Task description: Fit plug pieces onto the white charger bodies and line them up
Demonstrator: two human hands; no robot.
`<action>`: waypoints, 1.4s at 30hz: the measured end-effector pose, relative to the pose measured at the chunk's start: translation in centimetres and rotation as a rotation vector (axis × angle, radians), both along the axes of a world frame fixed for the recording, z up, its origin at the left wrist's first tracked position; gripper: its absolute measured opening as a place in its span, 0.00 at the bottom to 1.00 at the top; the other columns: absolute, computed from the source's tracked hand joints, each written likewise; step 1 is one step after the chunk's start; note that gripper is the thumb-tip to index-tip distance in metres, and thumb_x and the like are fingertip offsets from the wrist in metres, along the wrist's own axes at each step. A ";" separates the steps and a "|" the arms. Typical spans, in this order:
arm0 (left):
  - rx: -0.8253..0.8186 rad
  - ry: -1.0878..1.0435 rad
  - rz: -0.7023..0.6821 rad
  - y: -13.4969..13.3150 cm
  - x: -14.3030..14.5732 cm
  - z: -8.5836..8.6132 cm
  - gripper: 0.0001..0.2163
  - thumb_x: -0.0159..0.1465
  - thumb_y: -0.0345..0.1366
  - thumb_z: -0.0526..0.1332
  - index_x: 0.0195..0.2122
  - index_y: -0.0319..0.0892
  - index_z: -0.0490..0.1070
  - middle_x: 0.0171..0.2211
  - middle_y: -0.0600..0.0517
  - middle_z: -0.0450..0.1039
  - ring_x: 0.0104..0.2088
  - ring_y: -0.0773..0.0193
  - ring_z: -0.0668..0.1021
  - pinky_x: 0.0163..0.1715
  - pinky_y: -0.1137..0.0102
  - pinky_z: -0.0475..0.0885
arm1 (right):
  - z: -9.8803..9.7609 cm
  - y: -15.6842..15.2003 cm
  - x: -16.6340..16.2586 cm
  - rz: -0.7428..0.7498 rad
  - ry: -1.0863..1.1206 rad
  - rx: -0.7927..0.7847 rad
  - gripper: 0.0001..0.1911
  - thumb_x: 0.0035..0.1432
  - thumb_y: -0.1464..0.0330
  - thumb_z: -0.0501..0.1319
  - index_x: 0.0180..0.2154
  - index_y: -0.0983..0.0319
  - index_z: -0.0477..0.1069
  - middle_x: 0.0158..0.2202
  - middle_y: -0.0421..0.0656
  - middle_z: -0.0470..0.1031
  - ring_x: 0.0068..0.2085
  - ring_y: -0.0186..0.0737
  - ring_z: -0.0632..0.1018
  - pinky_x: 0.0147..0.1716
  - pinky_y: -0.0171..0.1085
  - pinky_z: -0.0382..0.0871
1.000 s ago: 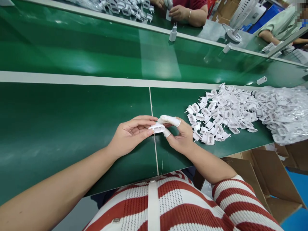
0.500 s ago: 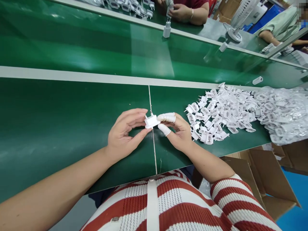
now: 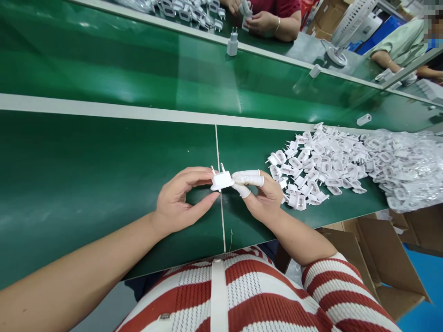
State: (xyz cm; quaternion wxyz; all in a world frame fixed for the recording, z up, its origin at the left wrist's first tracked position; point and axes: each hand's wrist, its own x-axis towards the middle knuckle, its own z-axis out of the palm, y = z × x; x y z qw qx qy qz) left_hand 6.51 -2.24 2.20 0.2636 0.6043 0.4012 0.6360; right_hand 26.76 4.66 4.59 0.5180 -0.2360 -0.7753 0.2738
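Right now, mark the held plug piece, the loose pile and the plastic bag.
Plug piece [image 3: 222, 180]: head view, middle of its white body.
Loose pile [image 3: 325, 162]: head view, pieces near its middle.
Plastic bag [image 3: 424, 168]: head view, its crinkled clear film.

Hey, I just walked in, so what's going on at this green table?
A person is holding a white two-pin plug housing above the green table, its pins pointing away. The right hand grips one end with fingers in white finger cots. The left hand curves around the other end; whether it touches is hard to tell. To the right lies a loose pile of similar white housings, beside a clear plastic bag holding more.
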 end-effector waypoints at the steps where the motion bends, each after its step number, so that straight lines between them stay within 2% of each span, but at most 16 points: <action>1: -0.007 -0.012 -0.020 -0.1 0.0 0.1 0.15 0.65 0.31 0.72 0.52 0.44 0.77 0.49 0.44 0.81 0.49 0.55 0.85 0.49 0.64 0.85 | 0.0 0.0 0.0 0.006 -0.019 0.035 0.10 0.64 0.76 0.69 0.45 0.57 0.81 0.43 0.45 0.87 0.43 0.41 0.88 0.44 0.40 0.86; 7: -0.198 -0.111 -0.076 -0.1 0.2 0.8 0.06 0.68 0.34 0.69 0.44 0.43 0.75 0.41 0.46 0.84 0.41 0.59 0.86 0.41 0.68 0.83 | -0.3 -0.1 0.3 0.085 -0.205 0.287 0.14 0.67 0.75 0.67 0.52 0.56 0.78 0.45 0.46 0.87 0.42 0.40 0.88 0.39 0.37 0.87; 13: -0.308 -0.239 -0.070 0.2 0.6 1.0 0.12 0.63 0.38 0.75 0.34 0.42 0.72 0.34 0.50 0.82 0.33 0.63 0.84 0.33 0.72 0.80 | -0.9 -0.5 0.0 0.053 -0.284 0.469 0.17 0.68 0.77 0.63 0.55 0.55 0.77 0.43 0.44 0.87 0.38 0.39 0.87 0.34 0.37 0.86; 16: -0.399 -0.253 -0.026 0.1 0.4 1.1 0.14 0.66 0.45 0.73 0.33 0.43 0.72 0.31 0.51 0.81 0.28 0.65 0.81 0.28 0.73 0.76 | -0.9 -0.7 -0.1 0.034 -0.295 0.445 0.15 0.69 0.75 0.62 0.54 0.54 0.77 0.43 0.44 0.87 0.38 0.38 0.87 0.35 0.37 0.86; 20: -0.459 -0.296 -0.085 -0.1 0.0 0.9 0.19 0.74 0.53 0.61 0.34 0.44 0.73 0.32 0.49 0.82 0.30 0.61 0.82 0.30 0.68 0.77 | -0.7 -0.8 -0.2 0.082 -0.250 0.373 0.16 0.69 0.72 0.66 0.56 0.56 0.75 0.44 0.46 0.87 0.41 0.40 0.88 0.38 0.37 0.86; 24: -0.421 -0.331 -0.130 -0.3 -0.1 0.7 0.17 0.75 0.52 0.61 0.37 0.44 0.75 0.36 0.47 0.83 0.35 0.59 0.84 0.34 0.67 0.79 | -0.3 -0.7 -0.1 0.091 -0.235 0.332 0.18 0.67 0.75 0.66 0.56 0.56 0.75 0.44 0.45 0.87 0.42 0.40 0.88 0.40 0.36 0.86; 28: -0.365 -0.321 -0.137 -0.1 -0.1 0.8 0.14 0.70 0.49 0.68 0.44 0.43 0.72 0.35 0.47 0.84 0.32 0.59 0.84 0.32 0.67 0.80 | -0.2 -0.7 0.2 0.057 -0.239 0.362 0.18 0.67 0.75 0.65 0.56 0.54 0.75 0.44 0.45 0.87 0.40 0.40 0.88 0.38 0.36 0.86; 31: -0.394 -0.314 -0.236 0.1 -0.2 1.0 0.17 0.67 0.42 0.72 0.50 0.43 0.70 0.38 0.47 0.84 0.31 0.61 0.84 0.33 0.69 0.81 | -0.3 -0.7 0.3 0.044 -0.250 0.384 0.17 0.67 0.75 0.63 0.55 0.55 0.75 0.44 0.46 0.87 0.40 0.41 0.88 0.36 0.37 0.86; 33: -0.455 -0.282 -0.304 0.1 -0.3 1.1 0.18 0.65 0.40 0.74 0.51 0.43 0.71 0.38 0.48 0.84 0.32 0.61 0.85 0.34 0.70 0.81 | -0.4 -0.7 0.3 0.043 -0.253 0.400 0.16 0.68 0.75 0.63 0.55 0.56 0.75 0.43 0.46 0.87 0.39 0.41 0.87 0.35 0.38 0.85; 35: -0.512 -0.256 -0.385 0.1 -0.3 1.1 0.15 0.67 0.41 0.72 0.49 0.42 0.74 0.37 0.48 0.84 0.31 0.61 0.85 0.32 0.71 0.81 | -0.5 -0.8 0.3 0.040 -0.254 0.399 0.17 0.68 0.75 0.63 0.56 0.55 0.75 0.43 0.46 0.87 0.38 0.41 0.87 0.34 0.38 0.84; 38: -0.558 -0.248 -0.510 0.1 -0.1 1.2 0.13 0.73 0.45 0.65 0.49 0.41 0.74 0.37 0.46 0.83 0.27 0.62 0.84 0.26 0.71 0.77 | -0.7 -0.8 0.3 0.043 -0.254 0.349 0.20 0.68 0.75 0.62 0.58 0.54 0.74 0.45 0.45 0.86 0.40 0.41 0.86 0.37 0.38 0.83; 42: -0.537 -0.229 -0.486 -0.2 0.3 1.4 0.14 0.76 0.47 0.60 0.50 0.41 0.72 0.34 0.47 0.82 0.26 0.65 0.81 0.25 0.72 0.76 | -0.9 -0.9 0.3 0.073 -0.257 0.298 0.19 0.69 0.76 0.60 0.58 0.54 0.74 0.45 0.46 0.86 0.40 0.41 0.86 0.38 0.38 0.82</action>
